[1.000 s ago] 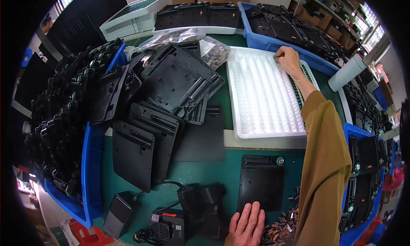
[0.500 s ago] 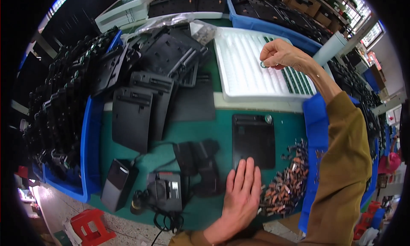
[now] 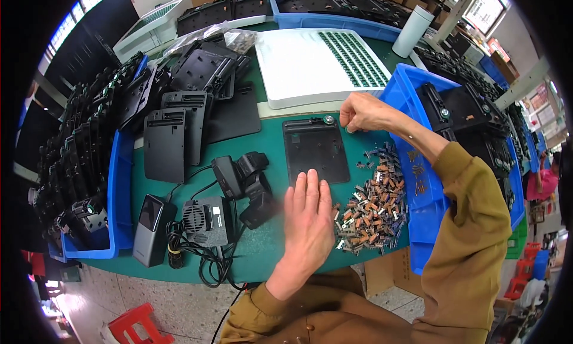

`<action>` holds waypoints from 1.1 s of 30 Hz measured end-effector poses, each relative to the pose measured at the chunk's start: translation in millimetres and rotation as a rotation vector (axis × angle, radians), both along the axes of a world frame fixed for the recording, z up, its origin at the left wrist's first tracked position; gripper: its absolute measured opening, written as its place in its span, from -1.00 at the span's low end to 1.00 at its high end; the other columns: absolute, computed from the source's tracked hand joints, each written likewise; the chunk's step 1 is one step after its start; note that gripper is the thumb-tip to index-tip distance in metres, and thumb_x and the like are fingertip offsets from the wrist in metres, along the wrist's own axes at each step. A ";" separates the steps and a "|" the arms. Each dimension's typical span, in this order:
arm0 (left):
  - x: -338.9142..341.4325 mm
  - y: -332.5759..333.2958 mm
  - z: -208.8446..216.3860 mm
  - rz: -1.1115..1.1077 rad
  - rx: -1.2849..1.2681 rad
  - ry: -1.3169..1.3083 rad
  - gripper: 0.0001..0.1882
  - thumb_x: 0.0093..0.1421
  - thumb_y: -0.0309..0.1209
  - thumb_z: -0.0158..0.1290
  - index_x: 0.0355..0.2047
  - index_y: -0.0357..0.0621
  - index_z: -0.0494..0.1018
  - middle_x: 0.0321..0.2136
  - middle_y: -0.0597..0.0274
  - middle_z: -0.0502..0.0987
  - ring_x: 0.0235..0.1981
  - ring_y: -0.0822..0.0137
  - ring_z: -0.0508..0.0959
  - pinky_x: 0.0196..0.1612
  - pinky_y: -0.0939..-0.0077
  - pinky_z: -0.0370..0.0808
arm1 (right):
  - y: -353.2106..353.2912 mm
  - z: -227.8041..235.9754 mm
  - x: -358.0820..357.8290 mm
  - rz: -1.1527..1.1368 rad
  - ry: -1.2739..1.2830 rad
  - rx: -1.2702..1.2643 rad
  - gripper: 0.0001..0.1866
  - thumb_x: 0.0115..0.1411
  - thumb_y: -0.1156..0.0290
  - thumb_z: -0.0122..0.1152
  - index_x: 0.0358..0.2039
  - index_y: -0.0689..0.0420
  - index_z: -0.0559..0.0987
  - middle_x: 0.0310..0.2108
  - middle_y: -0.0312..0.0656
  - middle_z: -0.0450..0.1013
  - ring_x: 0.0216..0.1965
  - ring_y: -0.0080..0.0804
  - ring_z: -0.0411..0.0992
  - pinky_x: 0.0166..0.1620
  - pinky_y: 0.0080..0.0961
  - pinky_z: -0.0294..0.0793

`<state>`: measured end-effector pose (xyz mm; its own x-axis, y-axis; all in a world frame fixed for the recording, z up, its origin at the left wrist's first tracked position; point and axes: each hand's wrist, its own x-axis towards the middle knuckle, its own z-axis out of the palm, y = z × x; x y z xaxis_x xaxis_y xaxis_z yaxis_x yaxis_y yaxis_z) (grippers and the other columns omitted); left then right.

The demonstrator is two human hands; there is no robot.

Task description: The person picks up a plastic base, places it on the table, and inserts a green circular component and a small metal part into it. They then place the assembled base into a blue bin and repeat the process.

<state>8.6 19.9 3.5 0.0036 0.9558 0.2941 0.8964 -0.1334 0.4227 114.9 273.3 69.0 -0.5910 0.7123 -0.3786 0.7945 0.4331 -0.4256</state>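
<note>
A black rectangular plastic panel (image 3: 313, 156) lies on the green table mat, with a small round silver part (image 3: 328, 120) at its top right corner. My left hand (image 3: 307, 218) rests flat, fingers stretched out, over the panel's near edge. Just beyond the panel's far right corner, my right hand (image 3: 364, 112) is closed in a pinch. A small round green-edged piece (image 3: 350, 130) shows at its fingertips, mostly hidden. Behind this hand stands a white tray (image 3: 292, 63) with rows of small green pieces on its right side.
Small brown-and-metal components (image 3: 373, 213) lie piled right of the panel, beside a blue bin (image 3: 415, 183). At left are black panels (image 3: 164, 147), a blue crate (image 3: 122, 195), a power bank (image 3: 154, 227) and a cabled black device (image 3: 209, 221). A white bottle (image 3: 413, 32) stands at the back.
My right hand has come down from over the white tray toward the panel, carrying the small round piece. My left hand stays on the panel's near edge. The whole view has shifted.
</note>
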 end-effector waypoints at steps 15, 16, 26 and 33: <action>-0.7 1.7 2.2 -0.001 0.026 0.013 -0.44 0.14 -0.42 0.10 0.14 -0.41 0.30 0.25 -0.23 0.20 0.29 -0.14 0.18 0.29 -0.04 0.09 | -47.7 12.0 27.2 0.154 -0.203 0.199 -0.76 -0.37 0.63 0.39 -0.56 0.20 0.60 -0.47 -0.07 0.58 -0.31 -0.14 0.57 -0.31 -0.25 0.52; -0.6 2.1 1.6 -0.002 0.034 0.010 -0.44 0.14 -0.42 0.10 0.14 -0.41 0.30 0.24 -0.23 0.20 0.28 -0.14 0.18 0.29 -0.04 0.09 | -49.7 9.5 25.2 0.141 -0.218 0.235 -0.76 -0.37 0.65 0.37 -0.56 0.18 0.60 -0.48 -0.07 0.57 -0.30 -0.14 0.57 -0.31 -0.25 0.52; -2.0 1.1 -1.2 -0.002 0.069 -0.024 -0.46 0.16 -0.42 0.09 0.12 -0.45 0.29 0.23 -0.28 0.21 0.27 -0.19 0.19 0.27 -0.07 0.11 | -49.3 6.6 22.4 0.192 -0.142 0.256 -0.80 -0.34 0.65 0.34 -0.59 0.20 0.60 -0.50 -0.07 0.57 -0.36 -0.12 0.56 -0.34 -0.27 0.52; 1.0 2.3 -1.0 -0.009 0.090 -0.045 -0.46 0.16 -0.43 0.08 0.11 -0.47 0.29 0.21 -0.28 0.21 0.26 -0.18 0.19 0.27 -0.05 0.12 | -44.5 16.7 21.7 0.036 0.191 -0.142 -0.78 -0.21 0.61 0.40 -0.45 0.26 0.64 -0.54 -0.17 0.56 -0.46 -0.46 0.54 -0.37 -0.50 0.52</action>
